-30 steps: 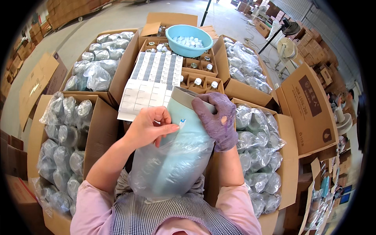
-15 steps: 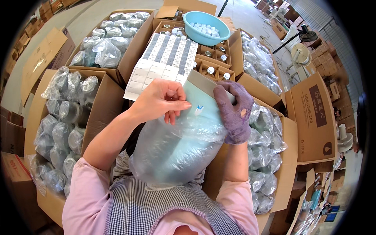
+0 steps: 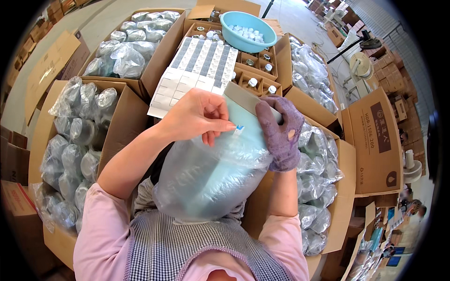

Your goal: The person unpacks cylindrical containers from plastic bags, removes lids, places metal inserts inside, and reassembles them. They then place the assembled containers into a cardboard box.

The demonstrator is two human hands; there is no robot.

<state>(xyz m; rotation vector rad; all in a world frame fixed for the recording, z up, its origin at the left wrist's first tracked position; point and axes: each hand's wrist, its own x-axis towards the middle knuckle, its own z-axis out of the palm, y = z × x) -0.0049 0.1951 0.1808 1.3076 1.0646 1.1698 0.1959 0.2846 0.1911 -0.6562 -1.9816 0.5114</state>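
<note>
A large pale-blue rounded container [image 3: 211, 173], loosely wrapped in clear plastic, rests tilted over my lap. My right hand [image 3: 281, 131], in a worn purple glove, grips the far end, its fingers closed over a grey band [image 3: 241, 98] there. A small blue-and-white sticker [image 3: 239, 129] lies on the container's upper side. My bare left hand [image 3: 201, 117] is closed, fingers curled and thumb by the forefinger. Its thumb tip touches the sticker's edge; whether anything is pinched is hidden. Beyond the left hand lie printed sticker sheets [image 3: 201, 63].
Cardboard boxes of plastic-wrapped glassware stand at left [image 3: 75, 150] and right [image 3: 318, 187]. A light-blue basin [image 3: 248, 21] of white caps sits on a divided carton of capped brown bottles [image 3: 252, 82]. At far right stands an upright carton [image 3: 375, 145].
My left hand has moved slightly right, bringing its thumb from beside the sticker to its edge. The gloved right hand keeps the same grip, and the container has barely shifted.
</note>
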